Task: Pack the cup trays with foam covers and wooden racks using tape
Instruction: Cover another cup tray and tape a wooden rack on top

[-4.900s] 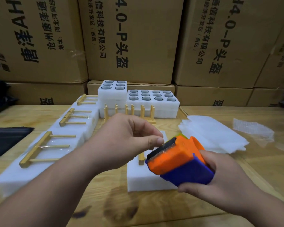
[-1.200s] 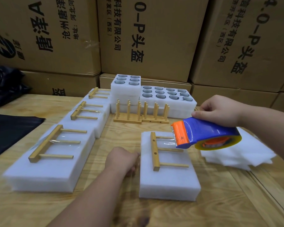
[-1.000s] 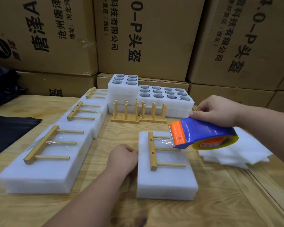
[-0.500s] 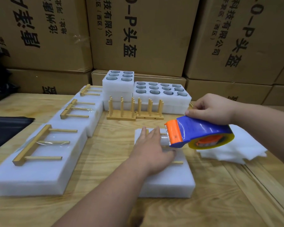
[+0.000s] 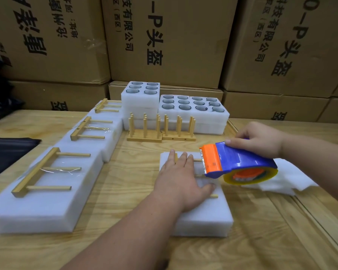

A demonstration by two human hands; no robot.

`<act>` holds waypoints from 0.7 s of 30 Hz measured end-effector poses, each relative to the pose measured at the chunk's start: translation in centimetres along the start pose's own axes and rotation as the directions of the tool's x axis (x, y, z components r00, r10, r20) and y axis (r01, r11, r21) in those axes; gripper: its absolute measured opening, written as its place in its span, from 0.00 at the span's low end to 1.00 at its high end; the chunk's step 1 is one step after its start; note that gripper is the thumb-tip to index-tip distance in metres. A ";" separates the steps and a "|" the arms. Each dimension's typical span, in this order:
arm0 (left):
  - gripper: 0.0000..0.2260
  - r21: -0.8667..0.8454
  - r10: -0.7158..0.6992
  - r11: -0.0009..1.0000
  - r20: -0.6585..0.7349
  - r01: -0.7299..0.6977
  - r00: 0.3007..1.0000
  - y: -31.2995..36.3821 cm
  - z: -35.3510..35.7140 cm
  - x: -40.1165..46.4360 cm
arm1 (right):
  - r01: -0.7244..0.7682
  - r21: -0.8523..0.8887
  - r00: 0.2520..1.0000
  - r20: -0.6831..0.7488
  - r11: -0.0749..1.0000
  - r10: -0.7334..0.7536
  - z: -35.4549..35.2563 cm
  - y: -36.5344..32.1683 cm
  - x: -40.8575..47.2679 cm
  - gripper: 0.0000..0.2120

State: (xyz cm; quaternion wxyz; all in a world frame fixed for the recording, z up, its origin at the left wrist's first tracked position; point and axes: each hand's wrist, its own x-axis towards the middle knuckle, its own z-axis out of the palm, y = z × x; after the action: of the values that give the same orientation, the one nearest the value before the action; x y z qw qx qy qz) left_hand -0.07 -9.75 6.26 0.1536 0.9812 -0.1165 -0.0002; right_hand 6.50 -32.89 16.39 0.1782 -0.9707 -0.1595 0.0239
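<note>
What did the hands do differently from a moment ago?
The left hand left the table beside the foam block and now presses flat on its wooden rack. The right hand still grips the tape dispenser above the block's right edge. The other packed blocks have not moved.

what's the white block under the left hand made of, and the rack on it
White block: looks like soft packing foam, matte with a fuzzy, faintly translucent edge. Rack: pale, unpainted wood by its colour, mostly hidden under the left hand.
</note>
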 end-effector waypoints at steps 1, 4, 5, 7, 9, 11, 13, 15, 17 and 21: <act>0.46 -0.003 -0.001 1.000 -0.004 0.001 1.000 0.0 0.0 0.0 | 0.002 0.017 1.000 0.009 1.000 -0.003 0.1 0.2 -0.1 0.25; 0.46 -0.001 0.000 1.000 -0.016 0.000 1.000 0.0 0.1 0.0 | 0.008 0.003 1.000 0.018 1.000 -0.008 -0.1 1.0 -0.3 0.28; 0.46 0.000 -0.001 1.000 -0.014 0.001 1.000 0.0 0.1 0.0 | 0.005 -0.006 1.000 0.018 1.000 -0.004 -0.4 1.4 -0.5 0.29; 0.46 -0.003 -0.001 1.000 -0.010 0.001 1.000 -0.1 0.2 0.0 | -0.006 0.004 1.000 0.020 1.000 0.006 -1.2 2.2 -1.1 0.31; 0.46 -0.002 0.003 1.000 -0.009 -0.003 1.000 -0.1 0.2 0.0 | -0.016 0.020 0.999 0.032 1.000 0.016 -2.0 3.2 -1.8 0.30; 0.46 -0.003 0.005 1.000 -0.005 -0.005 1.000 -0.2 0.2 -0.1 | -0.036 0.026 0.998 0.045 0.999 0.035 -2.8 4.1 -2.5 0.29; 0.45 -0.006 0.004 1.000 -0.001 -0.005 1.000 -0.2 0.2 -0.1 | -0.061 0.027 0.997 0.049 0.998 0.060 -3.5 4.8 -3.1 0.28; 0.45 -0.008 0.006 1.000 0.001 -0.006 1.000 -0.2 0.3 -0.1 | -0.074 0.016 0.996 0.050 0.997 0.073 -3.9 5.0 -3.4 0.25; 0.45 -0.006 0.008 1.000 0.002 -0.008 1.000 -0.2 0.3 -0.1 | -0.076 -0.008 0.994 0.071 0.997 0.077 -4.0 4.8 -3.4 0.24; 0.45 0.006 0.007 1.000 0.004 -0.007 1.000 -0.2 0.4 0.0 | -0.082 -0.132 0.989 0.111 0.988 0.097 -4.1 4.0 -2.9 0.31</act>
State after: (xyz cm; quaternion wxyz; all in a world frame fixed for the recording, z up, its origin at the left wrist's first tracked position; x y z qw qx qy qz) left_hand -0.07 -9.63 5.85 0.1504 0.9813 -0.1202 -0.0012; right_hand 5.40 -38.77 18.78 0.1050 -0.9832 -0.1269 0.0787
